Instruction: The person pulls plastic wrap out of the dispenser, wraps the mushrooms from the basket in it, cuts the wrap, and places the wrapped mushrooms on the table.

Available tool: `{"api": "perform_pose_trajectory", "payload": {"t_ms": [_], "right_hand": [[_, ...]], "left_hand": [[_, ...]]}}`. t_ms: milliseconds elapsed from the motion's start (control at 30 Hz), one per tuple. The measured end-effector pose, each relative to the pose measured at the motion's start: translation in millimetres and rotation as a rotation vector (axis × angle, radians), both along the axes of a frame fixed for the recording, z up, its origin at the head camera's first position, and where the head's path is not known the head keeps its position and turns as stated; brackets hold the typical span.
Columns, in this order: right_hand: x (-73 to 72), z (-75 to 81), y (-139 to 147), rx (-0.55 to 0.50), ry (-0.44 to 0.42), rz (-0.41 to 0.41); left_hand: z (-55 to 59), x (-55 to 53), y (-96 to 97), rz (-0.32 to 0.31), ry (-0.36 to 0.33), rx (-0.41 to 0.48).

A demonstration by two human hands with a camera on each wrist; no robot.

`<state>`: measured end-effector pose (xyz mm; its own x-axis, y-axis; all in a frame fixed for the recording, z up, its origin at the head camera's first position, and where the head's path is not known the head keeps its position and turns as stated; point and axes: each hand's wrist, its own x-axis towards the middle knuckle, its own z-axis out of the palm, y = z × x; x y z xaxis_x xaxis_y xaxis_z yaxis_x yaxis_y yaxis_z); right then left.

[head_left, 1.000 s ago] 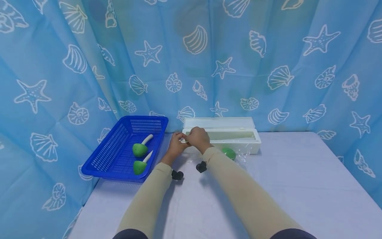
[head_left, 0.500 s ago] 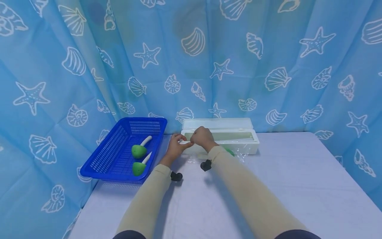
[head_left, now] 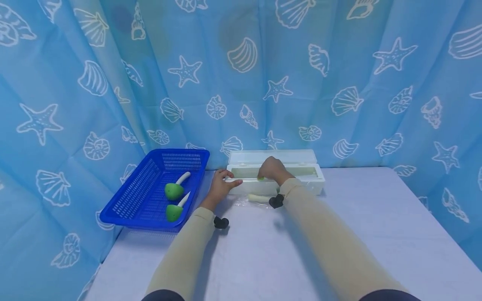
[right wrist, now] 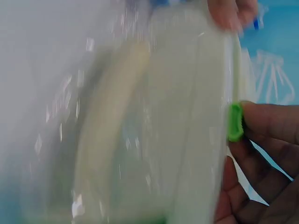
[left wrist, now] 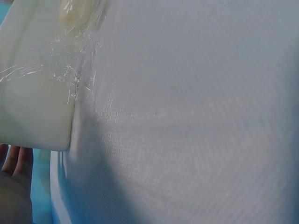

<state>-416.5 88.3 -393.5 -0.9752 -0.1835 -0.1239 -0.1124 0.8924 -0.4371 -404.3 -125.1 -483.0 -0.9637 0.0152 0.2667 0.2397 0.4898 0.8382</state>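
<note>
Clock pos. are taken from the center of the white box, 12 o'clk pointing away from the person. The box lies lengthwise 9-to-3 on the table, its lid open along the 12 o'clk side.

R hand: closed in a pinch, thumb vs. fingers, on a small green slider; the slider sits at the box's long edge, sl. toward 9 o'clk of center. L hand: half-open, thumb and fingers curved round the box's 9 o'clk end, thumb along the near edge; its far fingertips are partly hidden.

Clear film hangs over the near wall and reaches the table. A pale-stemmed piece lies w/ it at approx. 6–7 o'clk, just beside the box; its green end is mostly hidden behind the R forearm in the head view. Cannot tell if the film goes all the way round it.

At approx. 9 o'clk, well apart from the box's center: a blue basket w/ 2 green-capped pieces, one nearer than the other, stems toward approx. 1 o'clk. Backdrop, 12 o'clk: blue shell-print curtain.
</note>
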Motion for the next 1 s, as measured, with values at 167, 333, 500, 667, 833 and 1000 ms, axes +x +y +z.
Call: {"api": "perform_pose_trajectory", "payload": {"t_ms": [167,333,500,667,833,1000], "right_hand": [[-4.8,9.4,47.2,0.079,-0.058,0.028],[-8.4,10.6,96.0,0.146,-0.092,0.008],[-0.1,14.2,136.0,0.166,-0.118,-0.057],[6.1,14.5,163.3,0.130,-0.163,-0.086],[12.7,16.9,173.3,0.054,-0.238,-0.110],[12.2,11.4,180.4,-0.071,-0.261,-0.189]], "left_hand": [[3.0,-0.7,-1.6,0.007,-0.042,0.017],[6.3,1.2,-0.9,0.008,-0.067,0.037],[3.2,3.9,1.1,-0.004,-0.072,0.041],[-0.4,6.1,-1.5,0.003,-0.060,0.048],[-2.1,6.5,-4.0,-0.003,-0.045,0.052],[0.3,4.6,-1.0,-0.010,-0.047,0.045]]}}
